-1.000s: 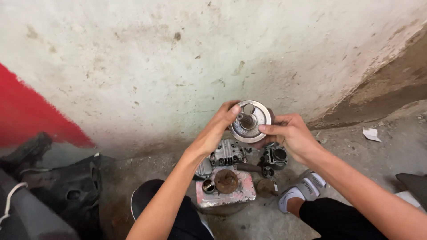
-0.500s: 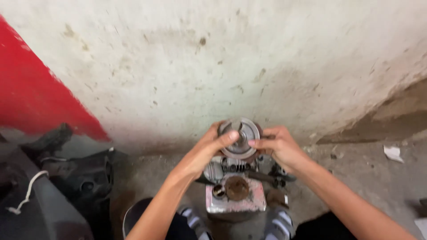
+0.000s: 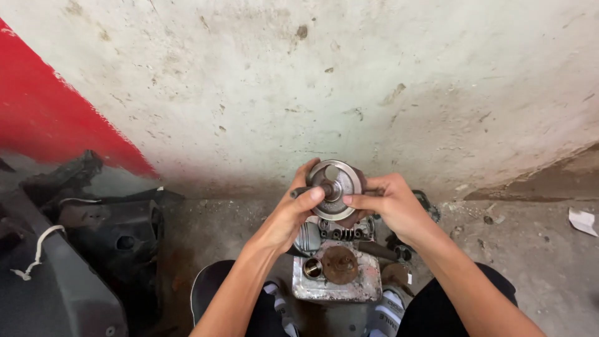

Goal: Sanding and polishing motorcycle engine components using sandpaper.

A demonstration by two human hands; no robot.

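Note:
I hold a round grey metal disc [image 3: 337,187], like a flywheel or pulley, upright in front of me with both hands. My left hand [image 3: 288,215] grips its left rim, thumb across a short dark shaft at the hub. My right hand [image 3: 393,209] grips the right rim with fingers pointing at the centre. Below the disc sits a small engine block [image 3: 337,274] with a rusty round cap and a finned cylinder, resting on the floor between my feet.
A dirty white wall [image 3: 349,87] with a red painted area [image 3: 56,118] rises just behind. Black plastic parts [image 3: 93,243] with a white cord lie at the left. A scrap of paper [image 3: 583,220] lies on the concrete floor at the right.
The disc has come down and closer to the engine, and is turned in my hands. The view has shifted right to left, showing more of the red wall area.

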